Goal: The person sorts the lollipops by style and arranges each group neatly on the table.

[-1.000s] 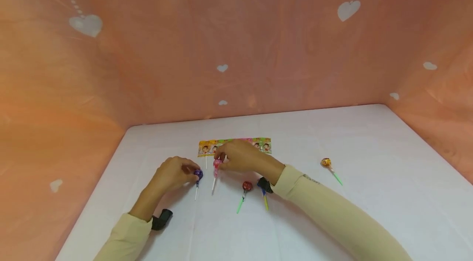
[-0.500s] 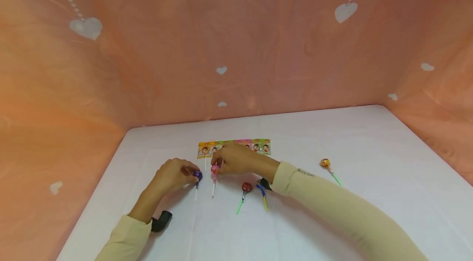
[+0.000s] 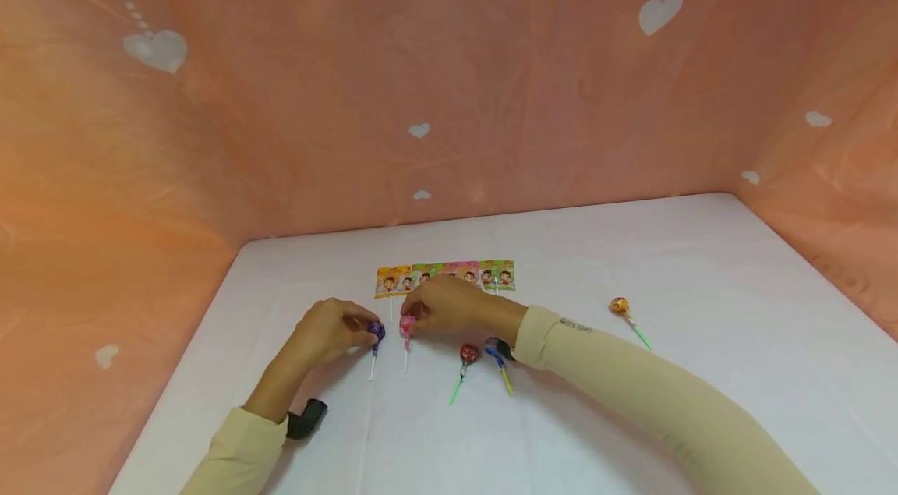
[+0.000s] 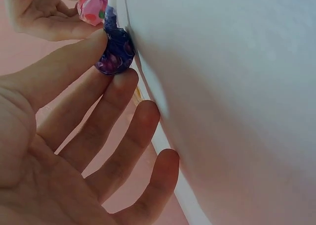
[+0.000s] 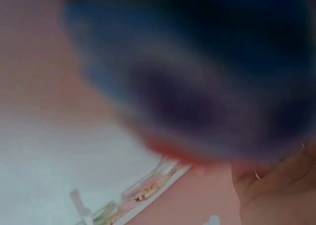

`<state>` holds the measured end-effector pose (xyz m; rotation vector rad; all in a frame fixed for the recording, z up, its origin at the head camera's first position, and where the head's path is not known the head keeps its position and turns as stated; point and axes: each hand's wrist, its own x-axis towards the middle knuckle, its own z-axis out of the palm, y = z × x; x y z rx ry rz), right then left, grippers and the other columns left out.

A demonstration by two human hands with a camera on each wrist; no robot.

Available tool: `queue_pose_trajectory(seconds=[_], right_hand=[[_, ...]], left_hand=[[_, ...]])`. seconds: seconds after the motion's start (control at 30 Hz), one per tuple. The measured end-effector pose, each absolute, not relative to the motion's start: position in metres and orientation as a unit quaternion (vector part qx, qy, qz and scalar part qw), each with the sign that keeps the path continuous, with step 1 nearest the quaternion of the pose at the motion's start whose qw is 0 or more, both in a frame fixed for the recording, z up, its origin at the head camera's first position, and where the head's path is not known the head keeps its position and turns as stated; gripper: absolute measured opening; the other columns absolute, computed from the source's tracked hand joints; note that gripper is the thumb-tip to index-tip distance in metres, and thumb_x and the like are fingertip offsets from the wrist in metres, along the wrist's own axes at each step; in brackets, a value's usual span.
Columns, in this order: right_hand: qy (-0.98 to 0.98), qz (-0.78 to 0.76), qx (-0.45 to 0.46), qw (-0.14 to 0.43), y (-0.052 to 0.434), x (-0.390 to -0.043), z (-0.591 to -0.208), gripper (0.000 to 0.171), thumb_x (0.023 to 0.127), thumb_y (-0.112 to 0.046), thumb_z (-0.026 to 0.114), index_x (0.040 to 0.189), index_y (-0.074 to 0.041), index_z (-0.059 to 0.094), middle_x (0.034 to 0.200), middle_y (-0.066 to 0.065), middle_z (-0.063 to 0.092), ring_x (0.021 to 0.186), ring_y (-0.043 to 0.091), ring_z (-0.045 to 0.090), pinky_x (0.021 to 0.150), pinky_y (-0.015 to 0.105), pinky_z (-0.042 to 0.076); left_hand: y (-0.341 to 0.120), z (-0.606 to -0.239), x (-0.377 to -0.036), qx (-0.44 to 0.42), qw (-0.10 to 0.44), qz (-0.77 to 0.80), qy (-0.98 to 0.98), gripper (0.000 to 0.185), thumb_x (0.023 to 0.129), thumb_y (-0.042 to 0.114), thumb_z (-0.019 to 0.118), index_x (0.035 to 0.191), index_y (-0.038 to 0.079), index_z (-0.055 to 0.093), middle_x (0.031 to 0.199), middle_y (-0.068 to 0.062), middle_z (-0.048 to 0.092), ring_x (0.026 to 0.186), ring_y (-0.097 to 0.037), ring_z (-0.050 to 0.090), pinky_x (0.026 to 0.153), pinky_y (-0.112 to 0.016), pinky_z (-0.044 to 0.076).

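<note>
Just below the middle of the head view, the left hand [image 3: 330,330] touches the purple lollipop [image 3: 376,331] with its fingers [image 4: 116,94] nearly straight; the left wrist view shows index and middle fingertips against the crinkled foil ball, pressing it to the tabletop [image 3: 701,261], no curl round it. Right beside it, the right hand [image 3: 449,304] pinches the pink lollipop [image 3: 406,323] by its wrapped head, fingers bent over it, its thin white stick pointing toward the lower edge. Both heads lie close together, nearly touching. Right of them lie a red lollipop [image 3: 468,355] with a green stick and a blue lollipop [image 3: 494,345] against the beige sleeve [image 3: 631,394]. Behind the hands stretches a flat strip of glossy printed packets [image 3: 449,274]. An orange lollipop [image 3: 619,305] lies well apart at right, with smooth white cloth open around it up to the peach, heart-printed backdrop [image 3: 421,90].
</note>
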<state>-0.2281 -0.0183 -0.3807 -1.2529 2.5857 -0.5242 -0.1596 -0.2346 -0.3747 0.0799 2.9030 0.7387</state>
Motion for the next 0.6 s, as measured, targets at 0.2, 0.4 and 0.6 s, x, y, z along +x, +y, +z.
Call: queue_pose_trajectory(seconds=[0.2, 0.4, 0.6], right_hand=[[0.872, -0.194, -0.438, 0.103, -0.0206, -0.228, -0.3857, 0.026, 0.093, -0.03, 0.071, 0.116, -0.021, 0.074, 0.102, -0.011, 0.073, 0.086, 0.003, 0.057, 0.082, 0.021, 0.047], [0.865, -0.196, -0.453, 0.087, -0.0235, -0.2279, -0.3889, 0.025, 0.092, -0.029, 0.071, 0.115, -0.02, 0.075, 0.107, -0.009, 0.075, 0.087, 0.002, 0.058, 0.084, 0.021, 0.047], [0.863, -0.194, -0.457, 0.087, -0.026, -0.2289, -0.3901, 0.025, 0.092, -0.029, 0.071, 0.116, -0.021, 0.075, 0.11, -0.01, 0.074, 0.089, 0.001, 0.058, 0.087, 0.021, 0.047]], left_hand=[[-0.2346, -0.3736, -0.1591, 0.025, 0.077, 0.246, 0.966, 0.025, 0.08, 0.02, 0.082, 0.104, 0.014, 0.079, 0.09, -0.001, 0.072, 0.084, -0.017, 0.061, 0.07, -0.031, 0.045], [-0.2348, -0.3729, -0.1588, 0.031, 0.073, 0.246, 0.966, 0.025, 0.079, 0.019, 0.082, 0.103, 0.013, 0.079, 0.089, -0.002, 0.072, 0.083, -0.016, 0.061, 0.068, -0.031, 0.045], [-0.2358, -0.3735, -0.1597, 0.033, 0.071, 0.247, 0.966, 0.025, 0.08, 0.019, 0.082, 0.103, 0.013, 0.079, 0.089, -0.002, 0.072, 0.083, -0.017, 0.061, 0.068, -0.03, 0.045]])
